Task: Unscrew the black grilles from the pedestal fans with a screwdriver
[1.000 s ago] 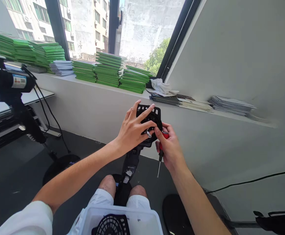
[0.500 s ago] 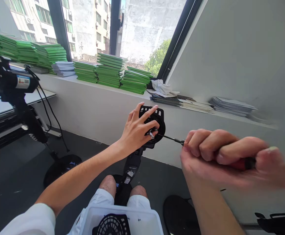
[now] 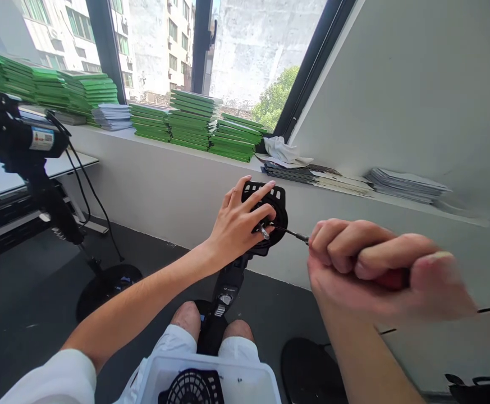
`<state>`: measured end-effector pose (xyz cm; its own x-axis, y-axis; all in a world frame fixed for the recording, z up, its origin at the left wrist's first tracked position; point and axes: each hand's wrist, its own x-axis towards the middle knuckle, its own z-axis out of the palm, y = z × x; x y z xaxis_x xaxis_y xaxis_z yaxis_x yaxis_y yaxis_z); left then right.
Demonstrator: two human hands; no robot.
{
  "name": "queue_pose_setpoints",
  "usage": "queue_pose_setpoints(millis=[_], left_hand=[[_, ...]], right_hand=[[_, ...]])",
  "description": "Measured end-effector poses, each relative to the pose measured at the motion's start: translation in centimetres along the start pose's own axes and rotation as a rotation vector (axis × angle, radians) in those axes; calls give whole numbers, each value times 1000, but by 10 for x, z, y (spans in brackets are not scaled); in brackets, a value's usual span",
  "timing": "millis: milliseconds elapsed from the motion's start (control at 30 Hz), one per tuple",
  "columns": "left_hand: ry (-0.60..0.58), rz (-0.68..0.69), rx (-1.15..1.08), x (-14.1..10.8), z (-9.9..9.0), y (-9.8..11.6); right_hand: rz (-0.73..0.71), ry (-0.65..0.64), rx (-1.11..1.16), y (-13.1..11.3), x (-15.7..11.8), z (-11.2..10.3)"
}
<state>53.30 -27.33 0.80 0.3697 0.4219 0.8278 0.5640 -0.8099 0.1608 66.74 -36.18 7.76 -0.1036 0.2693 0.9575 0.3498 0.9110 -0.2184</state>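
Note:
At the centre, my left hand (image 3: 239, 223) lies over the black motor housing (image 3: 279, 196) of a stand fan, its fingers gripping the slotted cover. A short metal shaft (image 3: 264, 231) pokes out under my fingers. My right hand (image 3: 366, 258) is wrapped round a screwdriver (image 3: 298, 237) with a red handle. The screwdriver's thin blade reaches to the housing beside my left fingertips; the screw at its tip is hidden. Below the housing, the fan's black stand (image 3: 228, 286) runs down between my knees. On my lap, a white bin (image 3: 251, 373) holds a black round slotted cover (image 3: 192, 387) and small screws (image 3: 239, 380).
Another fan (image 3: 42, 140) with hanging cables stands left, near a white table (image 3: 82, 161). Green-edged stacks (image 3: 192, 126) line the window sill, with a white cloth (image 3: 284, 148) and papers (image 3: 404, 185). A round black base (image 3: 310, 367) lies on the floor at right.
My right hand has shifted slightly left and turned, covering more of the screwdriver's red handle. My left hand keeps its place on the motor housing.

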Motion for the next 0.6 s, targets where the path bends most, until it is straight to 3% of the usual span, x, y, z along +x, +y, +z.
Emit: queue_pose_setpoints(millis=[33, 100, 200, 300, 467, 600], left_hand=[[3, -2, -1, 0, 0, -1], [5, -5, -1, 0, 1, -2], [-3, -4, -4, 0, 2, -2], [-6, -2, -12, 0, 2, -1], [-13, -5, -15, 0, 2, -1], [-10, -4, -14, 1, 2, -3]], right_hand=[[-39, 55, 52, -1, -2, 3], [-70, 22, 5, -5, -9, 3], [-79, -221, -253, -14, -16, -13], [-119, -377, -421, -25, -11, -30], [-285, -709, -630, -42, 8, -35], [-449, -670, -903, -49, 17, -35]])
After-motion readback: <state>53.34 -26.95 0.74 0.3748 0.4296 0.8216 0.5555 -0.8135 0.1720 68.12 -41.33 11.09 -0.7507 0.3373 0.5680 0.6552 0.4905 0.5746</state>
